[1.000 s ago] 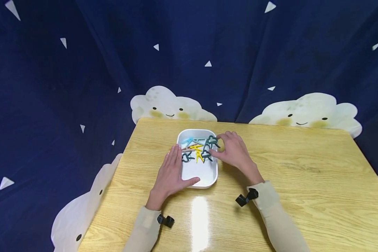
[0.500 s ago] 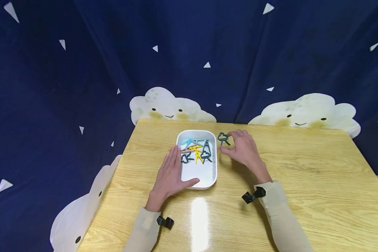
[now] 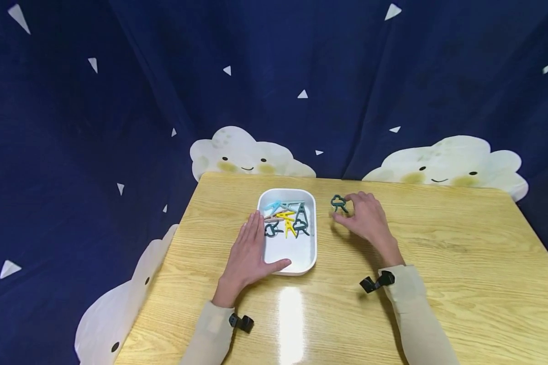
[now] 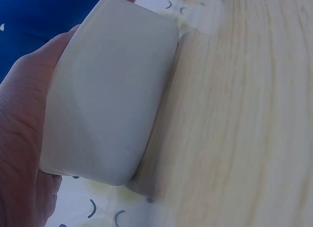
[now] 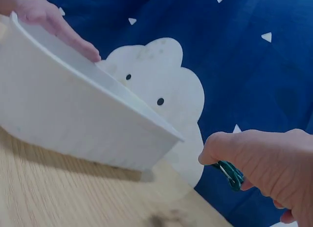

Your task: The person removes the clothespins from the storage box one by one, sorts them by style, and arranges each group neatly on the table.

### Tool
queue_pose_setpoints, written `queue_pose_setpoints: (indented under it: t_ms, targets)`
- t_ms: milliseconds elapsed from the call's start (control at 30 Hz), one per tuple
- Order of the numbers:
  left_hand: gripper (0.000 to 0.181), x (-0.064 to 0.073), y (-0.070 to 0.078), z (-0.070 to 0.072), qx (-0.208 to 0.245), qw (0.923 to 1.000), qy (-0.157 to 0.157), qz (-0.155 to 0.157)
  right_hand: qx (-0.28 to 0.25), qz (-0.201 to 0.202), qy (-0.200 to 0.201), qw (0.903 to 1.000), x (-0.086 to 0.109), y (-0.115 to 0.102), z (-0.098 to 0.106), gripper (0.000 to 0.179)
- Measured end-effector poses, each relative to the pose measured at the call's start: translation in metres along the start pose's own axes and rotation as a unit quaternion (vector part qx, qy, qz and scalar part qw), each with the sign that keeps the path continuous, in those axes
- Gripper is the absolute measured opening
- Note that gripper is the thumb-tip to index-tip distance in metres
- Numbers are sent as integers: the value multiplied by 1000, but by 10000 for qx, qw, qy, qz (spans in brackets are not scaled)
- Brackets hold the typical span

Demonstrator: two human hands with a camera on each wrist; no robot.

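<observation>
My right hand [image 3: 369, 219] pinches a dark green cloud-shaped clothespin [image 3: 338, 202] between thumb and fingers, over the table to the right of a white tray [image 3: 288, 253]. Up close in the right wrist view, the green clothespin [image 5: 232, 176] shows partly behind the thumb. My left hand [image 3: 245, 256] lies along the tray's left side with straight fingers, its thumb over the front rim. Inside the tray are several clothespins: two yellow [image 3: 290, 229], a light blue one [image 3: 273, 206], a pinkish one, and dark green ones [image 3: 301, 226], some cloud-shaped.
The wooden table [image 3: 456, 253] stretches far to the right of the tray. Behind it hangs a dark blue curtain [image 3: 274, 66] with white triangles and smiling clouds. Each sleeve cuff carries a small black camera [image 3: 376, 282].
My right hand has lifted the green cloud-shaped clothespin out of the tray's back right corner and carried it rightward past the rim. The left hand stays on the tray.
</observation>
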State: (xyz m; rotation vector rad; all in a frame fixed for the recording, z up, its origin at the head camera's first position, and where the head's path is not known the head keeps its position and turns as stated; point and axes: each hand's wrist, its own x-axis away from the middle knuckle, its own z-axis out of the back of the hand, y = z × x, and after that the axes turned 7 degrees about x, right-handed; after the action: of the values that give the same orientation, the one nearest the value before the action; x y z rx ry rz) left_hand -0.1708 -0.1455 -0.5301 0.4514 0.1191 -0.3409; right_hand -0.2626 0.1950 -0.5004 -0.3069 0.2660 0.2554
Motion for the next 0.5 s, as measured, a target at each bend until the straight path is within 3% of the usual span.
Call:
queue_pose_setpoints:
  t_ms: [500]
  targets:
    - [139, 0, -2, -2, -17, 10000, 9, 23, 43, -185, -224, 9996, 1, 23, -33, 69]
